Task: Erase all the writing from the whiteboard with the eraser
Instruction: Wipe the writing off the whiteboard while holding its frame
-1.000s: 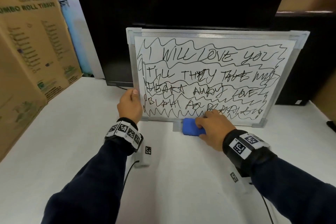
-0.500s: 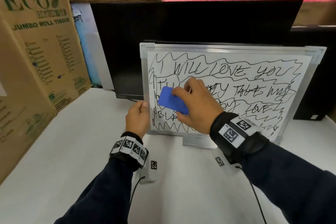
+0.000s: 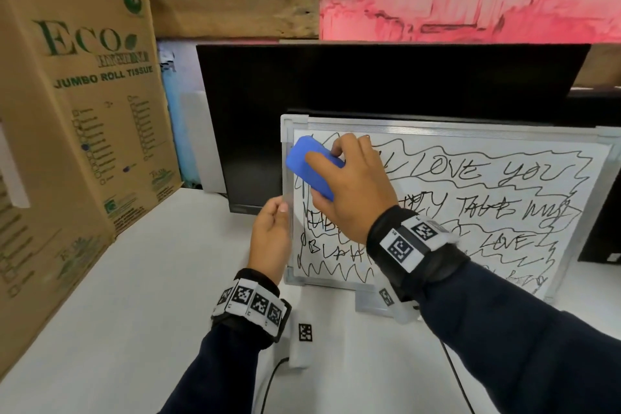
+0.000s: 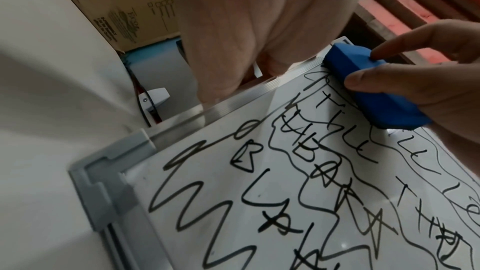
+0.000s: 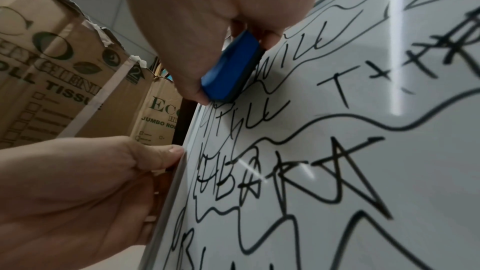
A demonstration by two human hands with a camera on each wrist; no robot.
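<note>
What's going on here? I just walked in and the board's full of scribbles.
A person is starting to wipe a whiteboard propped on a white table. Their right hand grips a blue eraser against the board's top left corner, while the left hand holds the left frame edge. Nearly all the black writing is still on the board.

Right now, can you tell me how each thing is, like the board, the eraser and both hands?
whiteboard: upright, leaning back, still covered in black writing
eraser: pressed on the board's top left corner
right hand: grips the eraser
left hand: holds the board's left edge
monitor: screen dark
cardboard box: standing, top edge torn
</note>
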